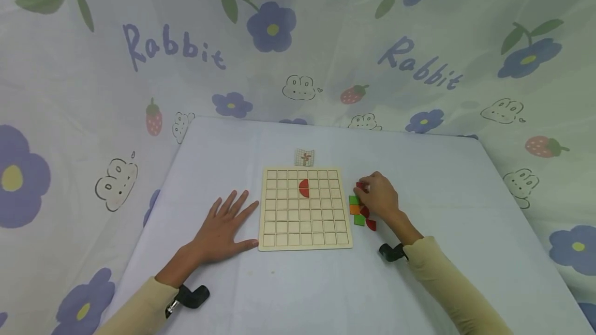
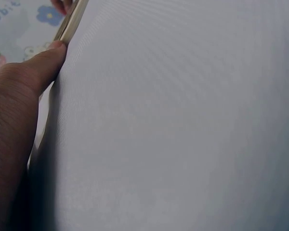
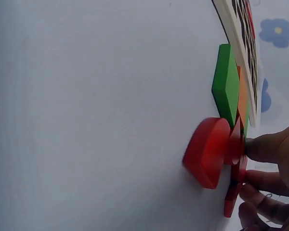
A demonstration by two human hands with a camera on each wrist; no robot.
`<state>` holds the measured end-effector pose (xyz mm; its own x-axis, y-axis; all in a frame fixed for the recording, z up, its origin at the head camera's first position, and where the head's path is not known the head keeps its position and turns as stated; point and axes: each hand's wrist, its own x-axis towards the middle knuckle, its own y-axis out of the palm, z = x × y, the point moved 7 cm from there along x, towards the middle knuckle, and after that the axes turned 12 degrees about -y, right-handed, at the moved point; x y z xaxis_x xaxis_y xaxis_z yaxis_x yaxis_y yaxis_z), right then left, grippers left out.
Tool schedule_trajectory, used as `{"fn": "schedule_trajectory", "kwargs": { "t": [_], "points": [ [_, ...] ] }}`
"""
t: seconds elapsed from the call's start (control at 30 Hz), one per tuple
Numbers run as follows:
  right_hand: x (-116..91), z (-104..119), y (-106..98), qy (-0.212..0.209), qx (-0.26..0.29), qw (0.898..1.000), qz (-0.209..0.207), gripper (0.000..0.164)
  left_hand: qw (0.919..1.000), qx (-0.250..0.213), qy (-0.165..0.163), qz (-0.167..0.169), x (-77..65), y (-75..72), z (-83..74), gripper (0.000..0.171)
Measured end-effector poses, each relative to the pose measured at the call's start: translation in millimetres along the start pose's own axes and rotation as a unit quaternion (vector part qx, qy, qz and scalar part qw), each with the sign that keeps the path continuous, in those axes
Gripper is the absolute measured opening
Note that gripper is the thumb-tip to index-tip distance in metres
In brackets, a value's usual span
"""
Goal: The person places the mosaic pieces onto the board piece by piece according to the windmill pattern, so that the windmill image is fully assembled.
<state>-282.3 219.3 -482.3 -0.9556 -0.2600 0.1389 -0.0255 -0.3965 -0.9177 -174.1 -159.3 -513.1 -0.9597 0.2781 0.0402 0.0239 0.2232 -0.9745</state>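
Note:
A square wooden grid board lies on the table, with two red quarter-round pieces side by side in its upper middle. My left hand rests spread out left of the board, and its thumb touches the board's edge. Right of the board, my right hand pinches a small red piece between thumb and fingers; the hand partly covers it. Just below that hand lie a green piece, an orange square and a red quarter-round piece.
Behind the board's far edge lies a small gridded card with a red-brown figure on it. A white cloth covers the table. Patterned fabric with flowers and rabbits hangs around the back and sides.

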Motion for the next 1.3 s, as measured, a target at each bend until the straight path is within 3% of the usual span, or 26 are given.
{"fn": "schedule_trajectory", "kwargs": {
  "t": [0.4,0.63,0.87,1.1,1.3],
  "points": [
    [9,-5,-1,0.009,0.058,0.998,0.038,0.026,0.9996,-0.004,0.01,-0.026,0.5,-5.6,-0.1,0.092],
    [11,2,-2,-0.047,0.123,0.991,-0.019,0.017,0.9998,0.002,0.007,-0.017,0.5,-7.7,-0.3,0.092],
    [16,21,-11,-0.089,0.172,0.979,-0.065,0.027,1.0,-0.006,0.002,-0.004,0.6,-8.5,1.7,0.092],
    [22,36,-3,-0.088,0.21,0.973,-0.031,0.021,0.9999,-0.01,0.007,-0.01,1.6,-8.3,1.9,0.093],
    [25,52,5,-0.127,0.214,0.969,-0.016,0.017,0.9999,-0.012,0.003,0.001,2.1,-6.9,2.2,0.093]
  ]
}}
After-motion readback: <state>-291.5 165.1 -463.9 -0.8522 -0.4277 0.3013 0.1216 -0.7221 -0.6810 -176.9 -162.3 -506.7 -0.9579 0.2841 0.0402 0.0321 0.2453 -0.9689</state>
